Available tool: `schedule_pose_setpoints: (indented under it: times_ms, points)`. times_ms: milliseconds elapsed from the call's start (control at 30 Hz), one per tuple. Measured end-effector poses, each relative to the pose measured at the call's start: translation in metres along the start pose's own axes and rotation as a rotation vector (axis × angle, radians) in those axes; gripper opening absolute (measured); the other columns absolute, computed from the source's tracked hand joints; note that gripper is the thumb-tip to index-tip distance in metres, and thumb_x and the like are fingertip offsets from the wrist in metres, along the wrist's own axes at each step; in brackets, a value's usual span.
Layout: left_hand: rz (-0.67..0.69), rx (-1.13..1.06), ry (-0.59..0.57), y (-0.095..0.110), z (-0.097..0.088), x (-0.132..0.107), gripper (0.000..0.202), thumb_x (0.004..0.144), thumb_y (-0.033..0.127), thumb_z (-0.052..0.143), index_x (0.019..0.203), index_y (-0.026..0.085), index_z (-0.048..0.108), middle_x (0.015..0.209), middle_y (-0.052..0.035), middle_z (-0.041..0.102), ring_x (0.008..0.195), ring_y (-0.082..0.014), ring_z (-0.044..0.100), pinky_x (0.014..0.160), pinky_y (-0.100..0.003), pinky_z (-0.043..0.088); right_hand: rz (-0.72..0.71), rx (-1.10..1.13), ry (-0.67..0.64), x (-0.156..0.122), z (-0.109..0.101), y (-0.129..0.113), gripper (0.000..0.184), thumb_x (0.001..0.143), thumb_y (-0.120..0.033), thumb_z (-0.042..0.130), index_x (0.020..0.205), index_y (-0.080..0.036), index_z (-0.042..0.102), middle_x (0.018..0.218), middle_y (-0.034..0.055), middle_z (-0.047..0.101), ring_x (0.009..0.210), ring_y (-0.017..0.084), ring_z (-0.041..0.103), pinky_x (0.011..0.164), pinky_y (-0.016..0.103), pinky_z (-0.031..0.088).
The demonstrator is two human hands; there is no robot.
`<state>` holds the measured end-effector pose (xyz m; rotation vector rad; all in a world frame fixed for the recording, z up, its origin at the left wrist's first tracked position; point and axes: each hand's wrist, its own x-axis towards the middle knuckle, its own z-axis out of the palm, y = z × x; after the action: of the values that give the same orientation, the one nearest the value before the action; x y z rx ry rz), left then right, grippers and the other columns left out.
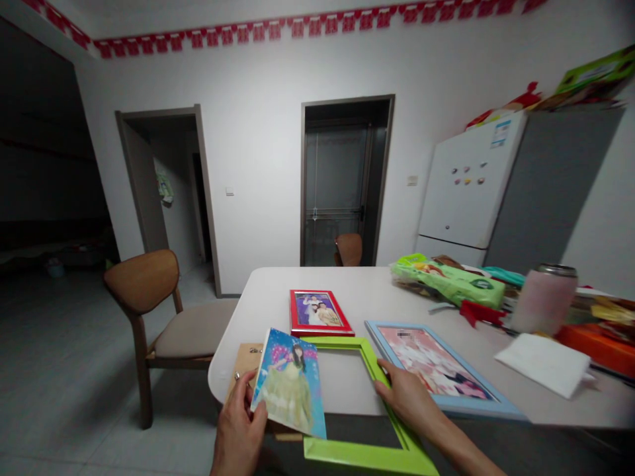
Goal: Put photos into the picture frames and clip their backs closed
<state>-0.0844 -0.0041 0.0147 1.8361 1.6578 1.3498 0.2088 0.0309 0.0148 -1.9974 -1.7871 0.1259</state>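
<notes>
My left hand [242, 423] pinches the lower left edge of a photo print [292, 383] with a blue background and a figure in a pale green dress. My right hand [409, 396] is closed on the right side of an empty green picture frame [367, 455], which sticks out past the table's near edge. The photo covers part of the frame's left side. Beneath the photo and my left hand lies a brown backing board [244, 360] with small metal clips, partly hidden. Behind these, a red picture frame [322, 313] and a light blue picture frame [436, 367] hold pictures.
On the white table [270, 284] are a green wipes pack [456, 281], a pink cup [544, 301], white tissue [543, 363], a red-handled item [481, 313] and an orange box [598, 347]. A wooden chair [143, 281] stands left; a refrigerator [466, 185] stands back right.
</notes>
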Motion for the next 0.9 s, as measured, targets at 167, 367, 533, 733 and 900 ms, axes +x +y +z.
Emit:
schedule_pose_setpoints:
  times_ms: [167,367,533,733,900]
  points:
    - [0.024,0.174,-0.104,-0.013,0.004,-0.01,0.035,0.071,0.024,0.04,0.104,0.016,0.05,0.069,0.0002,0.058,0.065,-0.0161,0.057,0.061,-0.026,0.044,-0.09,-0.13,-0.07,0.0,0.007,-0.001,0.034,0.071,-0.02,0.04,0.098,-0.006,0.056,0.092,0.0172,0.062,0.086,0.024,0.057,0.075,0.03,0.039]
    - [0.144,0.285,-0.112,-0.012,0.003,-0.009,0.033,0.071,0.02,0.039,0.103,0.016,0.05,0.085,-0.0062,0.06,0.081,-0.019,0.056,0.073,-0.031,0.045,-0.136,-0.099,0.007,-0.002,0.005,-0.002,0.03,0.07,-0.022,0.042,0.09,-0.009,0.059,0.086,0.015,0.061,0.082,0.023,0.056,0.076,0.032,0.04]
    - [0.323,0.287,-0.113,-0.01,0.01,-0.013,0.035,0.071,0.018,0.042,0.104,0.016,0.05,0.097,-0.0097,0.058,0.093,-0.0229,0.053,0.081,-0.039,0.044,-0.153,0.326,0.014,-0.009,0.008,-0.032,0.041,0.069,-0.028,0.043,0.105,-0.011,0.053,0.087,0.0104,0.061,0.076,0.018,0.057,0.072,0.031,0.043]
    - [0.498,0.258,-0.286,0.004,0.03,-0.021,0.051,0.063,0.015,0.048,0.114,0.015,0.046,0.119,-0.0113,0.048,0.11,-0.0249,0.043,0.092,-0.041,0.038,0.193,0.992,-0.54,-0.013,0.035,-0.079,0.047,0.063,-0.023,0.045,0.108,-0.009,0.049,0.048,-0.0027,0.055,0.036,0.009,0.047,0.039,0.021,0.037]
    - [0.51,0.199,-0.298,0.014,0.04,-0.013,0.058,0.06,0.008,0.043,0.118,0.012,0.043,0.124,-0.0125,0.043,0.115,-0.026,0.037,0.095,-0.044,0.033,0.119,1.338,-0.474,-0.016,0.01,-0.108,0.03,0.063,-0.025,0.052,0.09,-0.013,0.056,0.057,-0.0025,0.058,0.046,0.008,0.051,0.047,0.019,0.041]
